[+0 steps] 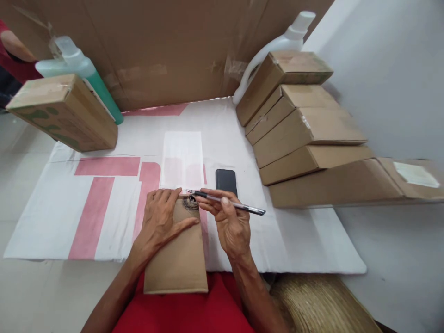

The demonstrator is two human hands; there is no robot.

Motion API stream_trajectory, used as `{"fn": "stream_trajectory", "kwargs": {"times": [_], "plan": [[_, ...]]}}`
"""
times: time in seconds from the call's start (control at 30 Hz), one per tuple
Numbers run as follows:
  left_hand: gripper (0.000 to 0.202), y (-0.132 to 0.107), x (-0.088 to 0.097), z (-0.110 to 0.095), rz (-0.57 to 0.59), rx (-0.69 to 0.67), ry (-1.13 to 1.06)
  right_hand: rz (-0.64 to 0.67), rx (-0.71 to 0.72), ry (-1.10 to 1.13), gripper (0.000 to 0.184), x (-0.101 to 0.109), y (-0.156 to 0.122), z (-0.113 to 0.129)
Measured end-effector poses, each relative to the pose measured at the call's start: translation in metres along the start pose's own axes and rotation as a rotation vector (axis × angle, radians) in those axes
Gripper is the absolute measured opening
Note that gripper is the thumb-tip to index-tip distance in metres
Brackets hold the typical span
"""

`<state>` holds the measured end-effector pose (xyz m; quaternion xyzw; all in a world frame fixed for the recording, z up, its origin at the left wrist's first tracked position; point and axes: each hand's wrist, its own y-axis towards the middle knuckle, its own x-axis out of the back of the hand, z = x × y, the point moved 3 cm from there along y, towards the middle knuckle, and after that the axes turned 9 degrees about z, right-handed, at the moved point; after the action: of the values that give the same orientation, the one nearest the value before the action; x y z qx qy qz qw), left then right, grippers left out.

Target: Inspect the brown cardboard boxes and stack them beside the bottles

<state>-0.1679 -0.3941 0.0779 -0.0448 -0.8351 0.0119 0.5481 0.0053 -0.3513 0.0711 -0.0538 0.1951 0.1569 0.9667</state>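
A brown cardboard box [180,259] lies in front of me, its near end reaching past the table edge. My left hand [160,217] holds it at the far left, fingers curled near the far edge and thumb across the top. Between thumb and fingers of my right hand [232,222] is a pen [243,206], its tip pointing left, just above the box's far end. Dark ink scribbles [190,203] mark the cardboard there, partly covered by my right fingers. Whether the tip touches anything, I cannot tell.
Beyond the box lie a white paper [182,155] and a black phone [225,179]. Several cardboard boxes [305,125] and a white bottle [289,39] stand at right. At left are another box [86,122] and a green-liquid bottle [100,90]. A person's arm [17,45] shows far left.
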Motion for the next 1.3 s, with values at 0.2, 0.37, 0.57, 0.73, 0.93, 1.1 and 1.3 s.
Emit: {"fn": "stream_trajectory", "kwargs": {"times": [0.2,0.37,0.57,0.73,0.93,1.1,1.3], "plan": [[0.075,0.000,-0.001,0.000,-0.001,0.001,0.022,-0.054,0.095,-0.211,0.010,0.001,-0.008,-0.005],[0.075,0.000,0.001,-0.001,0.006,0.001,0.019,-0.059,0.127,-0.308,0.009,-0.006,-0.006,-0.010],[0.070,-0.001,0.002,-0.001,0.005,0.009,-0.004,-0.065,0.088,-0.414,0.019,0.003,-0.010,-0.005],[0.074,-0.001,0.003,-0.001,0.011,0.011,0.009,-0.159,-0.002,-0.545,0.026,0.038,0.018,0.007],[0.073,-0.001,0.002,0.001,-0.025,-0.020,0.042,0.153,-0.539,-1.491,0.024,0.033,0.062,-0.016],[0.076,0.000,-0.001,0.003,-0.038,-0.033,0.093,0.195,-0.610,-1.557,0.033,0.014,0.060,-0.031],[0.074,-0.001,-0.001,0.004,-0.050,-0.043,0.083,-0.042,-0.501,-1.605,0.040,0.047,0.040,-0.016]]}}
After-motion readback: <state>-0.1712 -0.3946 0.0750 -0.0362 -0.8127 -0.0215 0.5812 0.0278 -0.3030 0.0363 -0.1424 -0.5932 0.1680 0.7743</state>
